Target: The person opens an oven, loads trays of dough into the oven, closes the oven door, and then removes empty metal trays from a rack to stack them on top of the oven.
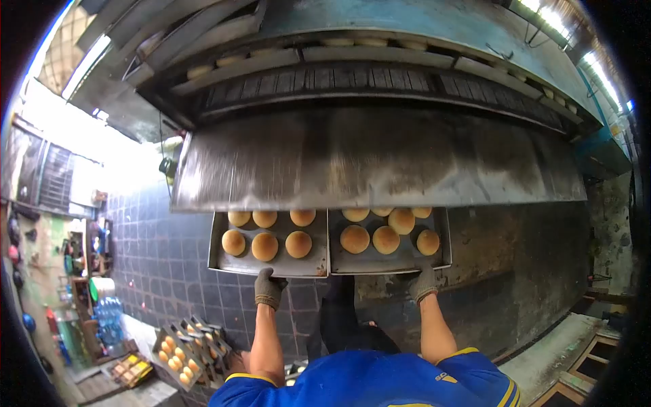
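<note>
Two metal baking trays, a left baking tray (222, 260) and a right baking tray (359, 263), lie side by side with their back parts hidden under the lowered oven door (380, 159). Round golden buns (264, 246) stand in rows on the left one, and more buns (386, 239) sit on the right one, some crowded together. My left hand (269, 289), in a grey-brown glove, is closed on the near rim of the left tray, thumb on top. My right hand (424, 283), gloved too, grips the near rim of the right tray close to its right corner.
Above the door, the long oven (366, 80) is open, with buns visible along its inside. Several trays of buns (178, 356) stand at the lower left, near large water bottles (108, 317). Dark floor tiles (146, 251) lie to the left, and a pale ledge (549, 359) to the right.
</note>
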A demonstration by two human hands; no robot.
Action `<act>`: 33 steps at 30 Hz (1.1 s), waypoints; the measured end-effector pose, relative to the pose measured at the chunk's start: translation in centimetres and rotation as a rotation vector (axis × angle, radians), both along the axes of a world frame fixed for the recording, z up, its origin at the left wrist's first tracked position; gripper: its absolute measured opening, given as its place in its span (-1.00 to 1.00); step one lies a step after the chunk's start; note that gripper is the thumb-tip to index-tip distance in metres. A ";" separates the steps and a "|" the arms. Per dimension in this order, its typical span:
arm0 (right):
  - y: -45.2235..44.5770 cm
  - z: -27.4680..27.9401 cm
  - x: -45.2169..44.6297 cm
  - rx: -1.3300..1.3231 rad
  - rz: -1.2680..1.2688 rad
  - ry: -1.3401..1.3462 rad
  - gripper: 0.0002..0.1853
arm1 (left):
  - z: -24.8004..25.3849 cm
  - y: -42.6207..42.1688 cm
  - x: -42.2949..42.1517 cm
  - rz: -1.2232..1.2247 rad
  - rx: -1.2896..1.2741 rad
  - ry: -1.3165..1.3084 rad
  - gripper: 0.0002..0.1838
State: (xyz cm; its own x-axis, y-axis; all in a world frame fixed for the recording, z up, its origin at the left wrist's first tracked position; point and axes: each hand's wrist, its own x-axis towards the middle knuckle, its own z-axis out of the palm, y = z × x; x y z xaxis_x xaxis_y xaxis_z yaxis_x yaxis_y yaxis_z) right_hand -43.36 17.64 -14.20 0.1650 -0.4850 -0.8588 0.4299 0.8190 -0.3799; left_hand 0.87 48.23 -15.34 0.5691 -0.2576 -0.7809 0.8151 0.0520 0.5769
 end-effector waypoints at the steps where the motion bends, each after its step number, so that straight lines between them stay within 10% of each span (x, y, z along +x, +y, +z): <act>1: 3.3 -1.5 -3.4 -0.017 0.005 -0.007 -0.58 | 1.6 2.9 -2.9 0.009 0.003 0.005 -0.69; 7: 20.3 3.1 -18.1 -0.007 0.045 -0.133 -0.27 | 6.8 21.0 -17.6 -0.010 -0.016 0.049 -0.68; 8: 22.4 8.1 -17.6 -0.068 -0.031 -0.089 -0.53 | 8.3 22.8 -19.9 0.039 -0.118 0.055 -0.62; 17: 26.6 14.6 -22.1 -0.104 -0.172 -0.073 -0.50 | 13.8 27.3 -23.3 0.088 -0.235 -0.044 -0.58; 23: 16.0 21.0 -13.0 -0.240 -0.162 -0.112 -0.61 | 22.0 12.6 -14.9 -0.007 -0.269 -0.207 -0.64; 33: -4.0 23.4 5.3 -0.240 -0.083 -0.283 -0.50 | 21.8 -7.8 5.3 -0.038 -0.220 -0.168 -0.67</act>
